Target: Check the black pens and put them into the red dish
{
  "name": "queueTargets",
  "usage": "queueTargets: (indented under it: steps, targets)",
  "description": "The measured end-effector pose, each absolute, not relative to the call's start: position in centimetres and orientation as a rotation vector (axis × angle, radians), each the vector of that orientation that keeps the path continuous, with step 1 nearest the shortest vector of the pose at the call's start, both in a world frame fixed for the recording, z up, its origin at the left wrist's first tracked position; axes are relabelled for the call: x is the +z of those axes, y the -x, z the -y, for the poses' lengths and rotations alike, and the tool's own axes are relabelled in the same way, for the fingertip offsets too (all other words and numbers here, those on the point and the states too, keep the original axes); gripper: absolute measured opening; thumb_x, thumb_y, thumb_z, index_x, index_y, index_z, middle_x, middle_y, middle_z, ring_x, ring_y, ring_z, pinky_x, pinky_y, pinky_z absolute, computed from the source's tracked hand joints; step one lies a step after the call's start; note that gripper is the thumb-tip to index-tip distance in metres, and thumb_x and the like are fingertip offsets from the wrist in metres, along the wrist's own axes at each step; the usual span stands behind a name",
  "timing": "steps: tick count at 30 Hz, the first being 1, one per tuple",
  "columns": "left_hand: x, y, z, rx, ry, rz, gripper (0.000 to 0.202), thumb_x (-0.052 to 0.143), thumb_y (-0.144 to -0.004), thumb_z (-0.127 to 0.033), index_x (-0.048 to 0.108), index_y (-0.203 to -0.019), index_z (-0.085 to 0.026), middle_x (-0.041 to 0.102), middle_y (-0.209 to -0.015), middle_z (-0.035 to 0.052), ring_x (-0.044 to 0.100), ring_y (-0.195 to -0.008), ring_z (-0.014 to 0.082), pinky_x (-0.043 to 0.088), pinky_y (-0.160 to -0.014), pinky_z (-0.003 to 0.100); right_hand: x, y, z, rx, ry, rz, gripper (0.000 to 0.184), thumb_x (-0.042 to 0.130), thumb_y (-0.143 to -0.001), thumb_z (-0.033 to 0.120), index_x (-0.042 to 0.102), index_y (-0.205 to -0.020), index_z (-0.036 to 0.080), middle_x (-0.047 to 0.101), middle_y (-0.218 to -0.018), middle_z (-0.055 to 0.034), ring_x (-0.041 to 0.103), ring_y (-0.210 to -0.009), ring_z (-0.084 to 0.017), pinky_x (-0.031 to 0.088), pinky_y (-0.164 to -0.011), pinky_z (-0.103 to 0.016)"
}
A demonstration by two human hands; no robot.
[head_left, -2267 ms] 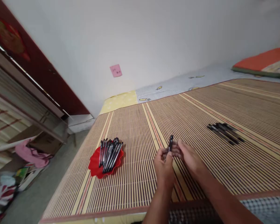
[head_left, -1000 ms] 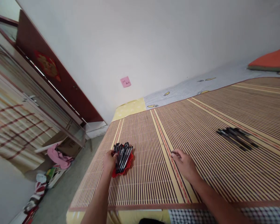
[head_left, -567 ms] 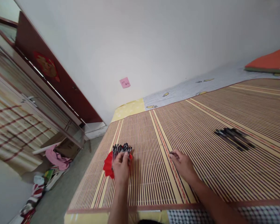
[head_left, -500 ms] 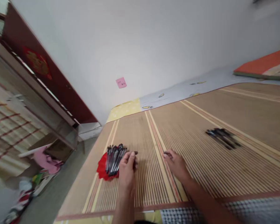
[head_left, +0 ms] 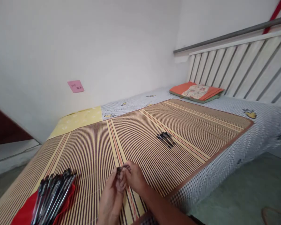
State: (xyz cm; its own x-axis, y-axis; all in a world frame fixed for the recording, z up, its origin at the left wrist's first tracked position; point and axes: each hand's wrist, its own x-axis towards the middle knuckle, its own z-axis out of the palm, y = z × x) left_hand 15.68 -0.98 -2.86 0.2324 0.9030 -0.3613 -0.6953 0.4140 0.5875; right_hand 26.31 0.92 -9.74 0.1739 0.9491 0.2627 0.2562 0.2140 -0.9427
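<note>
My left hand (head_left: 111, 189) and my right hand (head_left: 135, 177) meet over the striped mat. Fingertips of both hands pinch a dark pen (head_left: 119, 169), mostly hidden by the fingers. To the left, a bunch of black-capped clear pens (head_left: 52, 197) lies on a red cloth or bag (head_left: 25, 209). Farther off to the right, several black pens (head_left: 165, 139) lie side by side on the mat, apart from my hands.
The bamboo mat (head_left: 91, 156) covers a bed with a checked sheet (head_left: 201, 181). A folded orange quilt (head_left: 186, 87) lies by the white slatted headboard (head_left: 243, 68). A pink note (head_left: 76, 86) is on the wall. Floor (head_left: 248, 190) shows beyond the bed's right edge.
My view has swung to the right, bringing in the headboard. My two hands, apart before, have come together at the pen.
</note>
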Motion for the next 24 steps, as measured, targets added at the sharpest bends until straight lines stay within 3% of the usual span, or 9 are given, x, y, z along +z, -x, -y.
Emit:
queueTargets:
  steps: [6,12,15,19,24]
  targets:
    - [-4.0,-14.9,0.3,1.14,-0.31,-0.771,0.011,0.059,-0.087,-0.014,0.065,-0.078,-0.016,0.054,-0.063,0.0005,0.048,-0.048,0.0096,0.043,-0.043,0.018,-10.0,-26.7,-1.6,0.806,1.248,1.318,0.013,0.058,-0.084,0.014,0.069,-0.09,0.018,0.074,-0.082,-0.0032,0.07,-0.078,-0.017,0.052,-0.071,-0.025]
    - [-4.1,-13.8,-1.0,1.172,-0.278,-0.771,0.014,0.061,-0.086,-0.018,0.066,-0.073,-0.014,0.05,-0.062,-0.0004,0.045,-0.047,0.0086,0.041,-0.041,0.018,-8.1,-28.4,-1.2,0.792,1.308,1.375,0.015,0.056,-0.085,0.016,0.07,-0.089,0.018,0.073,-0.073,-0.0004,0.069,-0.065,-0.016,0.052,-0.058,-0.023]
    - [-4.2,-13.0,-1.4,1.196,-0.282,-0.744,0.012,0.062,-0.084,-0.018,0.066,-0.074,-0.013,0.049,-0.061,-0.0011,0.044,-0.047,0.0084,0.039,-0.04,0.018,-6.1,-32.8,-0.7,0.55,1.486,1.42,0.017,0.054,-0.09,0.022,0.071,-0.093,0.021,0.075,-0.083,-0.0021,0.07,-0.075,-0.019,0.054,-0.067,-0.026]
    - [-4.1,-12.8,-1.5,1.205,-0.284,-0.73,0.015,0.06,-0.086,-0.018,0.066,-0.074,-0.012,0.048,-0.061,-0.0009,0.043,-0.047,0.0083,0.037,-0.039,0.018,-4.9,-40.5,-0.2,0.177,1.792,1.269,0.024,0.048,-0.09,0.019,0.069,-0.1,0.013,0.069,-0.103,-0.0173,0.062,-0.1,-0.03,0.047,-0.093,-0.044]
    - [-4.0,-13.3,-1.4,1.191,-0.266,-0.761,0.022,0.055,-0.09,-0.018,0.066,-0.071,-0.013,0.049,-0.062,0.0004,0.043,-0.047,0.0087,0.038,-0.04,0.018,-6.2,-45.2,0.1,-0.085,2.092,1.165,0.024,0.05,-0.086,0.011,0.071,-0.098,0.011,0.066,-0.101,-0.0228,0.058,-0.105,-0.037,0.042,-0.093,-0.051]
